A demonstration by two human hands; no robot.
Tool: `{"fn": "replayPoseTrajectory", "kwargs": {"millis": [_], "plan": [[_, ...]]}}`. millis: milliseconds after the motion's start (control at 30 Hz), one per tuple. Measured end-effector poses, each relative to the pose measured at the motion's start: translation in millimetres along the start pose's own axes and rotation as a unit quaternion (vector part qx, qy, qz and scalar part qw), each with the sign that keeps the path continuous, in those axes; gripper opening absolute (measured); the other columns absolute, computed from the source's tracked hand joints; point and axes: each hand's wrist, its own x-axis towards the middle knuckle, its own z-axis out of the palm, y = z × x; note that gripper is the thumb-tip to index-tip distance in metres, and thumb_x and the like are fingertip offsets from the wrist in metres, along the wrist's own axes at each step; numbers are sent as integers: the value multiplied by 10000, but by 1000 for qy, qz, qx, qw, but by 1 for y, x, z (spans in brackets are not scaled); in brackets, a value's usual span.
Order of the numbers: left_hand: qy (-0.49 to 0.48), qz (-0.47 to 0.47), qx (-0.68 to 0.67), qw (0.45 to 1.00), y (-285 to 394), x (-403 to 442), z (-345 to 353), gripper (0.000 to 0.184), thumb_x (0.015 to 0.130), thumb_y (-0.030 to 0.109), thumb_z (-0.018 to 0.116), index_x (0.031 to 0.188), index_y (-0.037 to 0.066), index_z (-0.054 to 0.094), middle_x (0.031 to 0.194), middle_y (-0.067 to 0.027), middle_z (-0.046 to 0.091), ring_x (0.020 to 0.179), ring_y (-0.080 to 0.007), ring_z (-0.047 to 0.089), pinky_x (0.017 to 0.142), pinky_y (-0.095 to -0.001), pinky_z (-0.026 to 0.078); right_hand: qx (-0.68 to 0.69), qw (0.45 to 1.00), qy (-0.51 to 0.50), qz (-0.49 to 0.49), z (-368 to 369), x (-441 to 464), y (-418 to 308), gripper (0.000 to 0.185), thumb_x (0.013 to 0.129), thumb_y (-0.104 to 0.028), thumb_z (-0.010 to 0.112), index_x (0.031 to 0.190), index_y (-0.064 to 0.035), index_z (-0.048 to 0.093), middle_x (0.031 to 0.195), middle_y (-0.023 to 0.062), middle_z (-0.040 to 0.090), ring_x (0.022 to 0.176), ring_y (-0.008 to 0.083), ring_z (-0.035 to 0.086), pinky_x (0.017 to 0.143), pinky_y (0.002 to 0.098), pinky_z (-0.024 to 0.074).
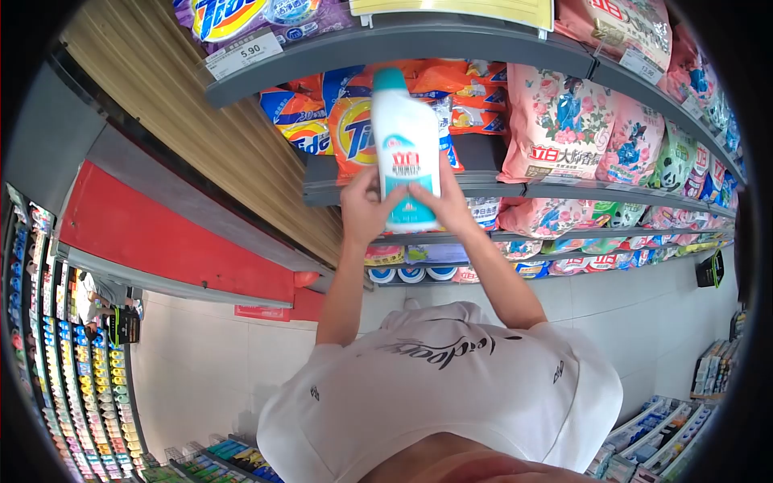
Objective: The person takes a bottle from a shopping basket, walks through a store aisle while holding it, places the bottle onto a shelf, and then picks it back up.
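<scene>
A white bottle (407, 137) with a teal cap and a teal lower label is held upright in front of the shelves. My left hand (369, 205) grips its lower left side, with the thumb across the front. On the other side my right hand (441, 201) holds the lower right edge, its thumb also on the label. The fingers behind the bottle are hidden. Behind it lie orange detergent bags (348, 121) on a grey shelf. Pink floral bags (555, 121) stand to the right of the bottle.
An upper shelf edge (322, 53) with price tags curves above the bottle. Lower shelves hold more bags (547, 216). A wooden panel (201, 121) and a red panel (177, 233) are at the left. Beyond them a person (95, 302) stands near a distant shelf.
</scene>
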Motion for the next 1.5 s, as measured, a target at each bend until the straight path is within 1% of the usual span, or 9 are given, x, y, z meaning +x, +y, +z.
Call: {"fn": "replayPoseTrajectory", "kwargs": {"millis": [133,200,333,400,633,700,1000,1200,1500], "plan": [[-20,39,193,980,1,-41,6,300,776,36,697,1044,-59,602,904,-77,656,797,-93,610,588,-224,503,52,997,5,58,-3,-46,10,721,794,-30,678,1383,-38,262,1230,112,500,1128,175,494,939,317,424],[11,-22,93,995,-5,-65,17,223,821,71,653,996,-63,621,890,-63,647,791,-99,598,630,-237,492,155,980,31,120,-4,-71,12,672,785,-28,685,1334,-38,299,1196,127,512,1103,178,516,912,327,447],[10,-154,-109,982,-74,-117,13,211,863,92,605,1024,-44,614,935,-46,630,797,-91,602,616,-214,477,177,964,66,188,-18,-118,29,718,772,-9,682,1371,-52,289,1199,104,525,1082,176,535,891,316,460],[-2,-288,-264,921,-92,-139,18,242,878,91,568,1089,-26,589,950,-48,638,834,-100,615,684,-217,489,229,935,77,260,-25,-139,29,727,770,-18,684,1382,-62,294,1201,96,529,1081,179,538,898,317,454],[-105,-282,-232,925,-107,-191,63,219,898,56,538,1103,-13,574,1001,-69,641,906,-130,616,783,-230,479,208,930,103,285,-46,-191,22,706,757,-25,687,1361,-62,322,1189,94,533,1078,180,543,895,321,460],[-96,-345,-286,889,-97,-200,75,250,860,25,581,1107,-4,579,1047,-87,652,930,-139,625,784,-261,512,206,934,95,276,-50,-201,19,709,751,-25,689,1358,-59,323,1189,95,533,1078,181,544,898,325,459],[-66,-325,-262,906,-78,-222,90,201,886,46,556,1069,-27,596,1002,-85,655,880,-131,625,772,-258,506,231,930,96,268,-63,-223,6,685,760,-31,673,1352,-54,329,1173,98,549,1057,186,557,877,330,473],[-109,-261,-220,933,-58,-227,60,166,890,47,562,1017,-50,608,897,-64,655,806,-102,609,690,-241,484,254,916,57,306,-63,-220,8,636,783,-60,658,1335,-41,344,1169,111,555,1047,199,569,876,337,478],[-274,-256,-50,926,-11,-209,35,135,867,37,571,927,-72,623,786,-92,666,716,-128,645,671,-260,517,193,927,-6,322,-66,-236,24,668,771,-64,676,1345,-37,335,1175,94,539,1069,187,542,902,320,445]]}}
